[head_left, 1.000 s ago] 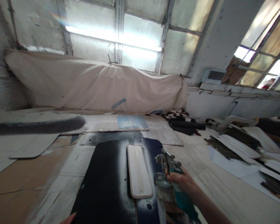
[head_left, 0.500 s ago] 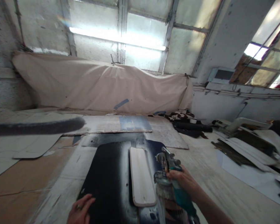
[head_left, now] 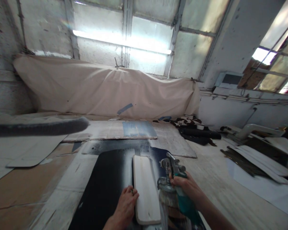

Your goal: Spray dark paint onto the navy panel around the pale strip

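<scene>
Left hand (head_left: 126,203) reaches toward 12 o'clock, fingers bent, palm down; right hand (head_left: 186,187) clenched, forearm toward 5 o'clock.

1. Left hand (head_left: 125,204) risen from the bottom edge, moved right across the black panel (head_left: 105,188).
2. Now touching the left edge of the white board (head_left: 145,188).
</scene>
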The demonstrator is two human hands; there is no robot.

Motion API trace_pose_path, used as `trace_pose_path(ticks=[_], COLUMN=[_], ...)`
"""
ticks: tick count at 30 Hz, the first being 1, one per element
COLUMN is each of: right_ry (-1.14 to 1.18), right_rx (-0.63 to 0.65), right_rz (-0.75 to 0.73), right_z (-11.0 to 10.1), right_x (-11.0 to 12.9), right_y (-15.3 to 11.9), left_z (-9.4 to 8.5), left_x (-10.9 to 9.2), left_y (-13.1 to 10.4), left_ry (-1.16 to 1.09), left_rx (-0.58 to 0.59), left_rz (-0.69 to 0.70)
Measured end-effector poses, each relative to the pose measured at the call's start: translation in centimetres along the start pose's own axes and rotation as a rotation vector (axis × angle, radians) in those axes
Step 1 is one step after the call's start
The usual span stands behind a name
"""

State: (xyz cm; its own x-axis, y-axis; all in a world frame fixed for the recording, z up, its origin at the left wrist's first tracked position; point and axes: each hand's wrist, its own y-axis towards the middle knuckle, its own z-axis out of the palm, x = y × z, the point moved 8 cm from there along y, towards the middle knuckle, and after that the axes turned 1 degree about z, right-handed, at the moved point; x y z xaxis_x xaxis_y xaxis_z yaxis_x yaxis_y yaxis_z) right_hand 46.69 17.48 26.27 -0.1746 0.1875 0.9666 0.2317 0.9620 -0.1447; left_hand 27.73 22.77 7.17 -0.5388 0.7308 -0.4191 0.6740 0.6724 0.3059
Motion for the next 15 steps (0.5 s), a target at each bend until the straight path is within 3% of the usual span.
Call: trace_pose_path(ticks=[9, 15], right_ry=[-0.001, -0.02], right_rx=[0.018, -0.006], right_rz=[-0.01, -0.011], right_z=[0.9, 1.2], right_x=[-0.7, -1.2], right_y=[2.6, 3.9], left_z=[-0.5, 0.0], left_x=[-0.5, -0.1], left_y=[0.1, -0.3], left_ry=[-0.003, 0.032], left_rx=[0.151, 0.146], left_rz=[-0.2, -0.149])
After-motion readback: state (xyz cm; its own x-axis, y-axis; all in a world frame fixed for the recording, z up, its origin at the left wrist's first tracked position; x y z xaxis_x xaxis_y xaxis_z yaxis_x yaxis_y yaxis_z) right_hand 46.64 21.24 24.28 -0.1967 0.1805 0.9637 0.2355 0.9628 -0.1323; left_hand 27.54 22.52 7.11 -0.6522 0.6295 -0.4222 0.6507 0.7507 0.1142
